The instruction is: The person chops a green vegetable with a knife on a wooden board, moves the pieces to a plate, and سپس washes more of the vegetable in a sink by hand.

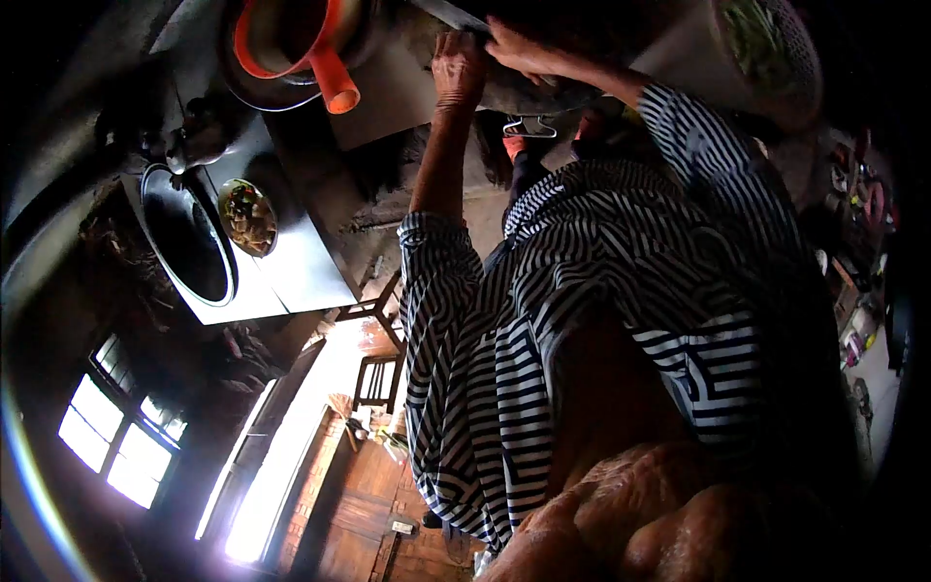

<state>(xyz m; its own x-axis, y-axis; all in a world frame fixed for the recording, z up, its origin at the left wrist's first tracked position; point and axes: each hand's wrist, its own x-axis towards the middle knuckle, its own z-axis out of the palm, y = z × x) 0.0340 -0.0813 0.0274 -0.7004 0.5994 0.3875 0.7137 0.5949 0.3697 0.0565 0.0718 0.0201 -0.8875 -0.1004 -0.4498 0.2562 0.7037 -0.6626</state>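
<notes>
Right of the orange dipper point(323, 68), a pale strip point(448, 12) lies near the curled left hand point(459, 70) and right hand point(519, 48). What either grip holds cannot be told.

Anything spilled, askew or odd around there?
No spill or damage shows, though much is dark. The orange dipper looks slightly awkward: its handle juts past the rim of the pan and might get knocked.

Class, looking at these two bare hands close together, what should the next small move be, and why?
Probably steady the left hand before shifting the long, flat, grey object with the right hand: both hands are close together near its lower end, and the picture's top edge cuts it off, so their exact grip is unclear.
</notes>
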